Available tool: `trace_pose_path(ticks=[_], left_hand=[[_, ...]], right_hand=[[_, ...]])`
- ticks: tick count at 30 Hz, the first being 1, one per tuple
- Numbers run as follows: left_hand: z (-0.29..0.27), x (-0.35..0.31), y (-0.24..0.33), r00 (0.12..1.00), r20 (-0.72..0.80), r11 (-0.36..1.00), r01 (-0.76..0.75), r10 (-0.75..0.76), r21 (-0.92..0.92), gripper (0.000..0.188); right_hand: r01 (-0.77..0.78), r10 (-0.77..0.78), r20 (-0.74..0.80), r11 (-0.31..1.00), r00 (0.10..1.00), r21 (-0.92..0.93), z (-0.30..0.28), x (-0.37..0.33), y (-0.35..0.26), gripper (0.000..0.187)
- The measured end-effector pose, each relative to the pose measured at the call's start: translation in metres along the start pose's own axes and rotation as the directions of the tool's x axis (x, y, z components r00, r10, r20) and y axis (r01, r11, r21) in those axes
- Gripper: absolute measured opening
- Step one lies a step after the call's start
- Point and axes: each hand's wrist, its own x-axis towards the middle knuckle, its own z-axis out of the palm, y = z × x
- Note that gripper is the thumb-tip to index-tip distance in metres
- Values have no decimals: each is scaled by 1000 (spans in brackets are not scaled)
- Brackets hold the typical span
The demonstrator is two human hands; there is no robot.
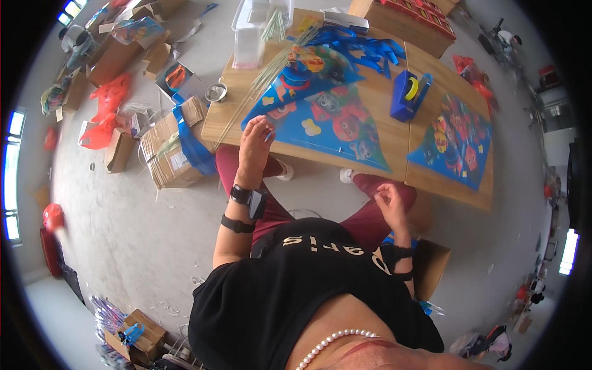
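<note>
A blue triangular kite sheet [290,131] printed with cartoon figures lies on the wooden table in front of me. My left hand [254,143] is raised at its near left edge, fingers drawn together. A tiny pale bit shows at the fingertips, too small to name. Over my right thigh, off the table edge, my right hand [390,205] has its fingers curled toward the thumb; whatever is in them is hidden. Another part of blue printed sheet [336,65] overlaps the far side of the kite. Thin pale green rods [262,83] lie slantwise along its left.
A blue tape dispenser [404,98] stands right of the kite, and a second printed sheet [453,142] lies farther right. Blue ribbon strips [370,46], a clear plastic bin [248,49] and a small metal cup [216,93] are on the table. A cardboard bundle [169,148] stands at left.
</note>
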Motion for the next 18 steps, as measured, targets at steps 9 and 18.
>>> trace_pose_path(ticks=[9, 18], left_hand=[[-8, -9, -7, 983, 151, 989, 121, -107, -88, 16], [-14, -2, -31, 968, 30, 959, 251, -249, -133, 19]], right_hand=[[56, -56, 15, 998, 998, -1, -31, 24, 23, 7], [55, -57, 51, 998, 997, 41, -56, 44, 37, 12]])
